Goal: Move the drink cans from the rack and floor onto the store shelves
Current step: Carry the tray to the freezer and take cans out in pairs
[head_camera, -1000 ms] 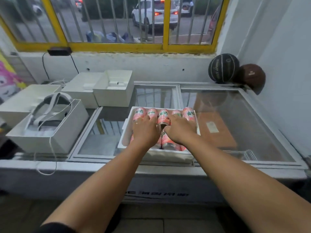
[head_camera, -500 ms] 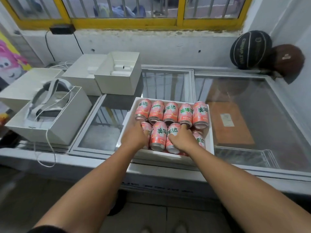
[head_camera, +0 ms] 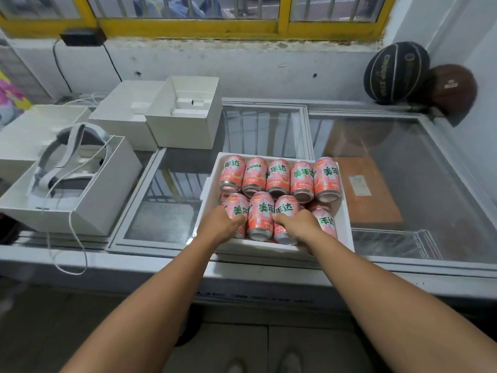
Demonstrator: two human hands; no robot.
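Cans (head_camera: 277,195), pink, lay on their sides in two rows inside a white tray (head_camera: 345,224) sitting on the glass-topped freezer (head_camera: 403,184). Left hand (head_camera: 220,224) curled around the front-left can (head_camera: 236,211); right hand (head_camera: 295,224) gripped another front can (head_camera: 286,210). Open white boxes (head_camera: 183,114) stood at left, two basketballs (head_camera: 395,72) at the far right corner.

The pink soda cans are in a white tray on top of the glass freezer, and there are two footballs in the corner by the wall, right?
Almost. The pink cans do lie in the white tray on the glass freezer lid, but the head view shows basketballs in the corner, not footballs: a black one and a brown one.
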